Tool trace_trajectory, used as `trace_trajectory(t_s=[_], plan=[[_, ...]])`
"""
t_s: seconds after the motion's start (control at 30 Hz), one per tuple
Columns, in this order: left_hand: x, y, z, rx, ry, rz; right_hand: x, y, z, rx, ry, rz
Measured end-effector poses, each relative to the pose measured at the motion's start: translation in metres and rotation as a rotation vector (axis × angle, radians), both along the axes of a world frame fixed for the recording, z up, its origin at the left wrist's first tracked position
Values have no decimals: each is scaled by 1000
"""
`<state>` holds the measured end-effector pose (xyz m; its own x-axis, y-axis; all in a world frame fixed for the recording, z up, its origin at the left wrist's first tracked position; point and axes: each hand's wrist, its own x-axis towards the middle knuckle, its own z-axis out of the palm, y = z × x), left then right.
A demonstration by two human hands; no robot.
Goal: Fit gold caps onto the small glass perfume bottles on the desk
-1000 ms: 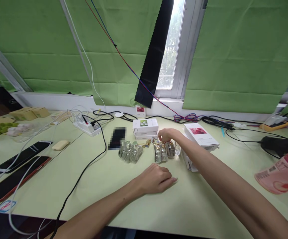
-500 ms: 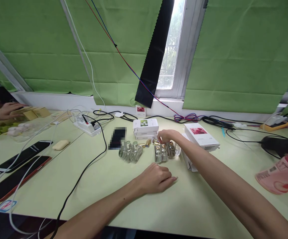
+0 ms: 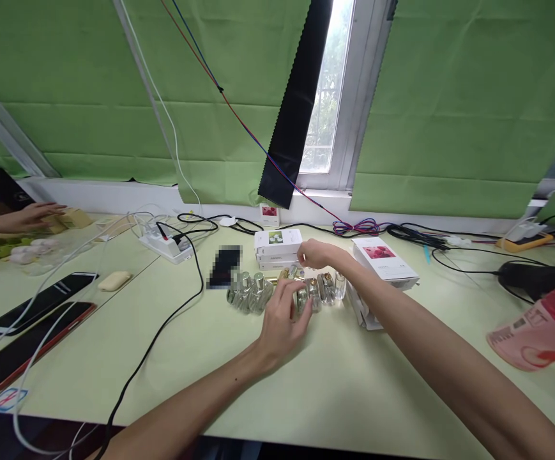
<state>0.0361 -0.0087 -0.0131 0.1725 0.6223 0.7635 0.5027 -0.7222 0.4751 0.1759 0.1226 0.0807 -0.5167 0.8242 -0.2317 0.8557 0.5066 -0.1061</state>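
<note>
Gold-topped clear bottles (image 3: 326,289) stand in a row ahead of the left hand (image 3: 278,324), its thumb and fingers parted at the left end. The right hand (image 3: 316,253), fingers bent, is beyond the row; its grip cannot be determined.

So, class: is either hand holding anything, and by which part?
Cannot tell: the left hand is by the bottles, contact unclear; the right hand hides any grip.

Left hand (image 3: 280,326), fingers (image 3: 284,295) parted, right hand (image 3: 319,253) farther forward, fingers (image 3: 304,257) curled
</note>
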Motion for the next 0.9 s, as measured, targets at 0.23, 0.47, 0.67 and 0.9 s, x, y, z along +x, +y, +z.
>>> trace_trajectory(t_s=[0.23, 0.47, 0.67, 0.9], plan=[[-1, 6, -5, -265, 0, 81, -1, -28, 11, 241, 235, 1], [2, 5, -2, -502, 8, 84, -1, -73, -22, 467, 574, -7], [2, 3, -2, -497, -17, -17, -5, -94, -57, 769, 813, -29], [-1, 6, -4, -416, 8, -53, -12, -105, -81, 969, 900, -13]])
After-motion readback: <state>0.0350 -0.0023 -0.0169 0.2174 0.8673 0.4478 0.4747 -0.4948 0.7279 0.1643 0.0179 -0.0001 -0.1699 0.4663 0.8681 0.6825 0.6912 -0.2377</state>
